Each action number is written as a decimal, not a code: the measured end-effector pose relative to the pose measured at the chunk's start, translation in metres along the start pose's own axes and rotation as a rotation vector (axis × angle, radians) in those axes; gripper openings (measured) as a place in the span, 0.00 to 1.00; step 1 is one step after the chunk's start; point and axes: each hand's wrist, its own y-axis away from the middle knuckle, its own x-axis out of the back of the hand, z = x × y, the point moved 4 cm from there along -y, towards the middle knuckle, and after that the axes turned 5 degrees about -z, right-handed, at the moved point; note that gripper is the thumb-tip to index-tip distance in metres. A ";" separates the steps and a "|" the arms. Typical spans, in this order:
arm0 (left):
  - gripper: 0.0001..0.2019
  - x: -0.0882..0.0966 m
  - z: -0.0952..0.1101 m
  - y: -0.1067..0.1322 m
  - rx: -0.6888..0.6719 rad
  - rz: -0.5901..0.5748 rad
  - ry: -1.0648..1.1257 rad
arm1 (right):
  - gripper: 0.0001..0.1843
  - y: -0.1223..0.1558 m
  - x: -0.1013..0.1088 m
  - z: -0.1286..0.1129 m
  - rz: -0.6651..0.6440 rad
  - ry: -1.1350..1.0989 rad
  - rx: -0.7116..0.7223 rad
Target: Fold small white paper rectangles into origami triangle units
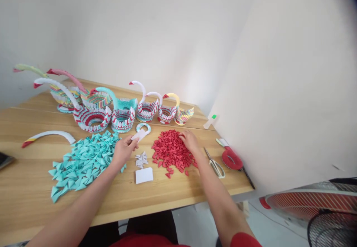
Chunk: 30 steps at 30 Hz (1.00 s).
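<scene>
Paper covers most of the pale wooden table [167,198] in my feed. My left hand [123,152] pinches a small white paper slip [139,135] between thumb and fingertips, holding it in front of a little teal-and-white paper ring [146,125]. My right hand [189,140] lies palm down on the far edge of the heap of red folded paper triangles [171,153], fingers curled into it; I cannot tell whether it grips a piece. Between the hands lie a few white folded triangles [141,159] and, nearer me, a flat white paper rectangle [144,175]. A heap of teal folded triangles [83,161] sits beside the left wrist. Cream-handled scissors [215,165] rest right of the red heap. Modular paper swans [122,115] line the back.
</scene>
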 end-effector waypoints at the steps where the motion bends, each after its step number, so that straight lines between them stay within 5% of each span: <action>1: 0.19 0.000 0.000 0.000 0.001 -0.001 -0.003 | 0.06 0.004 0.001 -0.001 0.029 -0.039 -0.014; 8: 0.19 0.000 -0.001 0.000 -0.011 -0.002 0.030 | 0.19 0.035 -0.001 -0.003 0.201 -0.285 -0.121; 12: 0.20 0.000 -0.008 -0.002 0.019 0.003 0.030 | 0.18 0.039 0.017 0.013 0.263 -0.275 -0.168; 17: 0.20 -0.001 -0.016 -0.006 0.028 -0.001 0.032 | 0.11 0.042 0.034 0.027 0.150 -0.146 -0.152; 22: 0.20 -0.001 -0.017 -0.006 0.020 -0.003 0.025 | 0.11 0.048 0.020 0.020 -0.004 -0.073 -0.093; 30: 0.18 0.001 -0.008 -0.002 -0.009 0.009 -0.013 | 0.04 0.052 0.015 0.015 0.056 -0.146 -0.103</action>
